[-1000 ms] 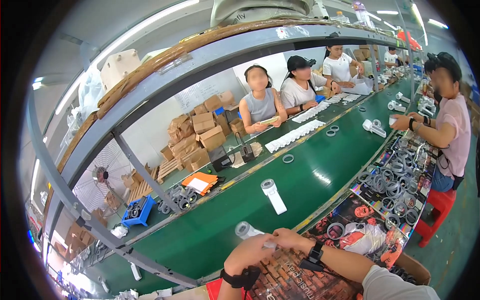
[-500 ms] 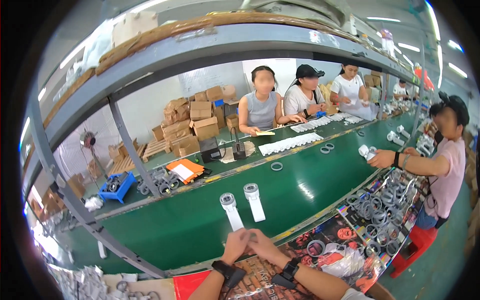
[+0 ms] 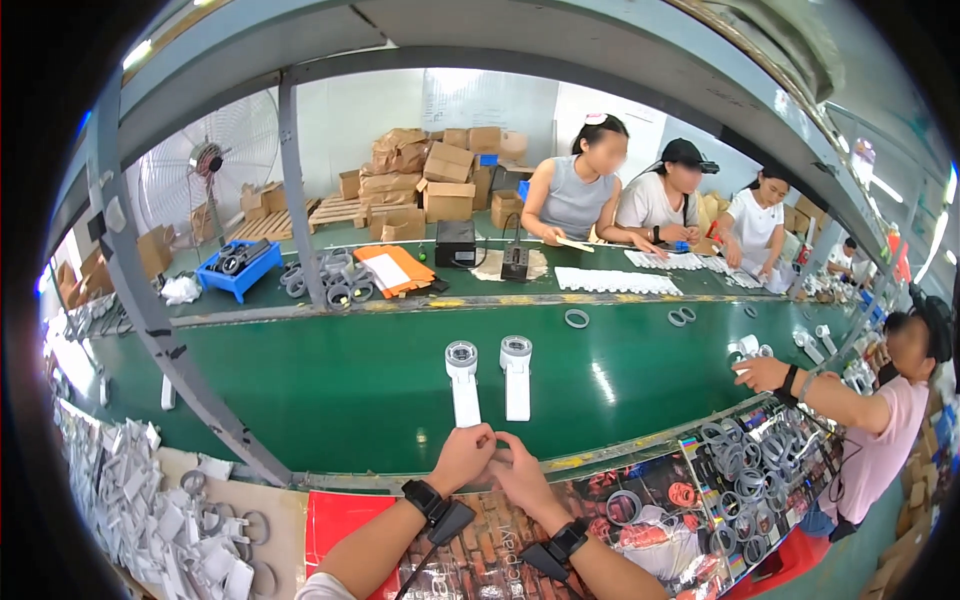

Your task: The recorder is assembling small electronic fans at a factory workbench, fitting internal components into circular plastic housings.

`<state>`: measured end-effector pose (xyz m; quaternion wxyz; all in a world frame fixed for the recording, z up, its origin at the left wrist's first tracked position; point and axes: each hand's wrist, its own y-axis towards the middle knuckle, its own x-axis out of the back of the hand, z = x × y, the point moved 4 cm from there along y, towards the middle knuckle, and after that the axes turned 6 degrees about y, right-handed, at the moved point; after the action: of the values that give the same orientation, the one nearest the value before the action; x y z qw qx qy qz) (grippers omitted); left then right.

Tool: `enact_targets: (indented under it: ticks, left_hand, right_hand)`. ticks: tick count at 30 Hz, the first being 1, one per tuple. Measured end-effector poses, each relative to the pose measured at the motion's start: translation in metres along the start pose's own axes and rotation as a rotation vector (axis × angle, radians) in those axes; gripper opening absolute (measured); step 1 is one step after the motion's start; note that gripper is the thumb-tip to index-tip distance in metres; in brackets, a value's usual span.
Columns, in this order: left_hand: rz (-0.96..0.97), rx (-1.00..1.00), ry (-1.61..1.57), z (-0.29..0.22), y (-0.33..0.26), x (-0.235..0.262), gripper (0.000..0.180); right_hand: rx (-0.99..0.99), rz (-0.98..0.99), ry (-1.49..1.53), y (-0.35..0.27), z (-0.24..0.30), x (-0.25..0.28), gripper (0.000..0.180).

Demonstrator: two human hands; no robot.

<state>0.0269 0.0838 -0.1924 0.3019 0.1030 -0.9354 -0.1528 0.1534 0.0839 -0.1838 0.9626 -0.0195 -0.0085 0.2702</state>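
Compared with a second ago, two white handled magnifiers now on the green conveyor belt (image 3: pixel 300 400) instead of one: left magnifier (image 3: pixel 463 380) and right magnifier (image 3: pixel 516 375), side by side, close but not touching, round lens heads away from the person, flat white handles pointing back. Both hands pulled together at the near edge of the belt, just below the handle ends. Probably means one more piece just put down and the work now between pieces.

Left hand (image 3: pixel 463 457) and right hand (image 3: pixel 518 470) touching each other, fingers curled inward; grip of each looks closed, but whether anything small is inside cannot be told. Black bands on both wrists.

Magnifiers look clean and identical, lenses dark and a little shiny, lying flat. Farther along, loose grey rings (image 3: pixel 577 318) on the belt, and a co-worker's hand (image 3: pixel 760 373) reaching over it from the right. White parts piled on the table (image 3: pixel 160 500) at the left.
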Motion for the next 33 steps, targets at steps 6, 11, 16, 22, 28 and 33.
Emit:
enact_targets:
  ticks: [6, 11, 16, 22, 28, 33]
  left_hand:
    - [-0.031, 0.007, -0.084, -0.002, 0.000, 0.000, 0.008]
    - [-0.008, 0.059, -0.071, -0.008, -0.001, 0.005, 0.008]
    - [0.007, 0.038, -0.070, -0.011, -0.004, 0.007, 0.010]
    - [-0.008, 0.032, -0.087, -0.009, -0.009, 0.007, 0.010]
    - [0.066, 0.145, -0.388, -0.013, -0.005, 0.001, 0.009]
    - [0.068, 0.258, -0.688, -0.002, -0.014, -0.008, 0.009]
  right_hand:
    - [-0.005, -0.008, 0.030, 0.004, -0.007, 0.004, 0.045]
    - [-0.008, 0.012, 0.060, 0.002, -0.005, 0.003, 0.045]
    - [0.001, 0.021, 0.072, 0.005, -0.010, 0.004, 0.042]
    - [-0.033, 0.064, 0.132, 0.002, -0.006, 0.002, 0.039]
    - [-0.018, 0.067, 0.163, 0.003, -0.009, 0.003, 0.038]
    - [-0.034, 0.074, 0.092, 0.005, -0.012, 0.001, 0.036]
